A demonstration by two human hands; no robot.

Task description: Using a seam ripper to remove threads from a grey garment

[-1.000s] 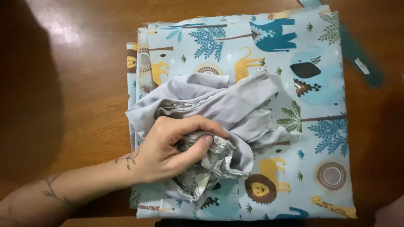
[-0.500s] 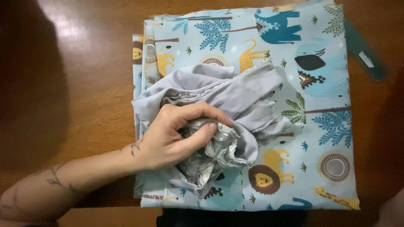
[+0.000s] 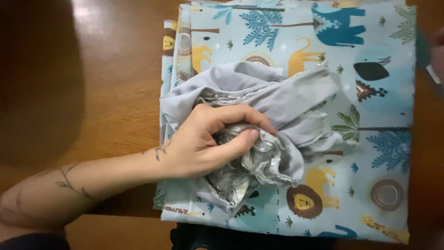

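Now the left hand point(image 3: 203, 143) grips crumpled grey cloth point(image 3: 277, 102) on animal-print fabric point(image 3: 370, 153); right hand unseen.

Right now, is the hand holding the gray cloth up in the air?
No, the left hand grips the crumpled gray cloth while it lies on the animal-print fabric.

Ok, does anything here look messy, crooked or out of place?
Yes: the grey garment lies crumpled in a heap on the neatly folded animal-print fabric, and the left hand grips a bunched, shiny silvery part of it. Nothing looks torn or spilled.
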